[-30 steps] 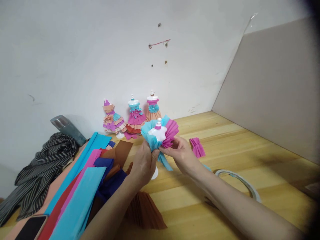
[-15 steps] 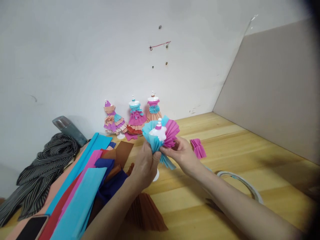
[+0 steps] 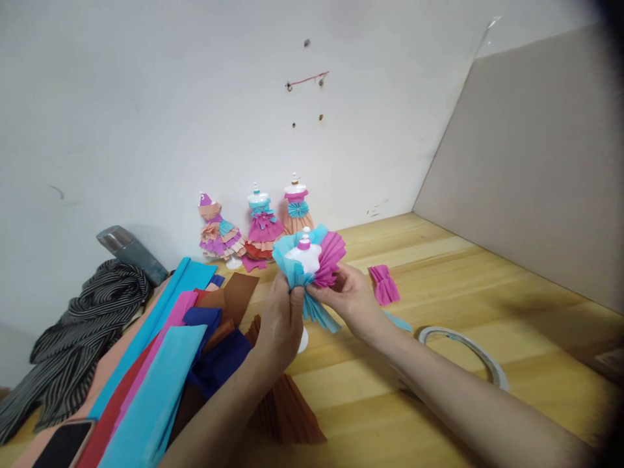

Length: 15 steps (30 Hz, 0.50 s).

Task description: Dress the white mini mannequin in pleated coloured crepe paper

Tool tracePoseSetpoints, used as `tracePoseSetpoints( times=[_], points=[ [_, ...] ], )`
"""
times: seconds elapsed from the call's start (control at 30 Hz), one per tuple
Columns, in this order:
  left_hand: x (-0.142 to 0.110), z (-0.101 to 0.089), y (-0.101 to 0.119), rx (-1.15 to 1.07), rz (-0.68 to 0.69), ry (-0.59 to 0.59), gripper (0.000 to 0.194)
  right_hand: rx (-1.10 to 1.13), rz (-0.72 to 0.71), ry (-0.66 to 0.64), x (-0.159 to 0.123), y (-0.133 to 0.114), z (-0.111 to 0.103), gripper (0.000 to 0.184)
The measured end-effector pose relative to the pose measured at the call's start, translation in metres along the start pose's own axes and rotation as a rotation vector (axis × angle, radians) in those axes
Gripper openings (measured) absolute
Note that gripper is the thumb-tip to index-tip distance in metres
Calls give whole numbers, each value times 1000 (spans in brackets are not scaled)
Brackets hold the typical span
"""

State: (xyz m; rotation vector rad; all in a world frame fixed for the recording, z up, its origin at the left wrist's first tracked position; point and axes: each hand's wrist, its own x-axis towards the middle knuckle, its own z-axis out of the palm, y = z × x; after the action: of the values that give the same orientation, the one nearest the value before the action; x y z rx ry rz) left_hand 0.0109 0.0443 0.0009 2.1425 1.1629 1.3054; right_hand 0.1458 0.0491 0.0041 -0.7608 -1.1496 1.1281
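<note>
A small white dress-form mannequin (image 3: 303, 259) with a pink neck band stands between my hands, its round base partly hidden. Pleated light-blue crepe paper (image 3: 298, 278) wraps its left and front, with a fringe hanging below the waist. Pleated pink crepe paper (image 3: 333, 257) fans out on its right side. My left hand (image 3: 284, 318) is closed, thumb in front, pinching the blue paper at the waist. With thumb and fingers together, my right hand (image 3: 348, 296) grips the paper on the right, near where pink and blue meet. The fingertips behind the paper are hidden.
Three dressed mini mannequins (image 3: 263, 221) stand by the wall. Folded crepe paper (image 3: 156, 377), a striped cloth (image 3: 92, 325), a bottle (image 3: 131, 253) and a phone (image 3: 63, 445) lie left. Brown pleated paper (image 3: 290, 413) lies in front; a pink piece (image 3: 385, 285) and tape roll (image 3: 463, 348) lie right.
The hanging light-blue fringe has spread wider below the waist. My left thumb has shifted slightly up and left. Both hands keep hold, and the view moves a little.
</note>
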Motion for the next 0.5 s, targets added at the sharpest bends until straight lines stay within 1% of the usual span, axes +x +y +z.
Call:
tracePoseSetpoints(
  times=[0.13, 0.3, 0.5],
  points=[
    [-1, -2, 4, -81, 6, -15, 29, 42, 23, -11, -1, 2, 1, 34],
    [-2, -2, 2, -5, 73, -41, 29, 26, 37, -6, -1, 1, 0, 35],
    [-2, -4, 0, -2, 67, -104, 32, 57, 48, 1, 0, 1, 1, 37]
  ],
)
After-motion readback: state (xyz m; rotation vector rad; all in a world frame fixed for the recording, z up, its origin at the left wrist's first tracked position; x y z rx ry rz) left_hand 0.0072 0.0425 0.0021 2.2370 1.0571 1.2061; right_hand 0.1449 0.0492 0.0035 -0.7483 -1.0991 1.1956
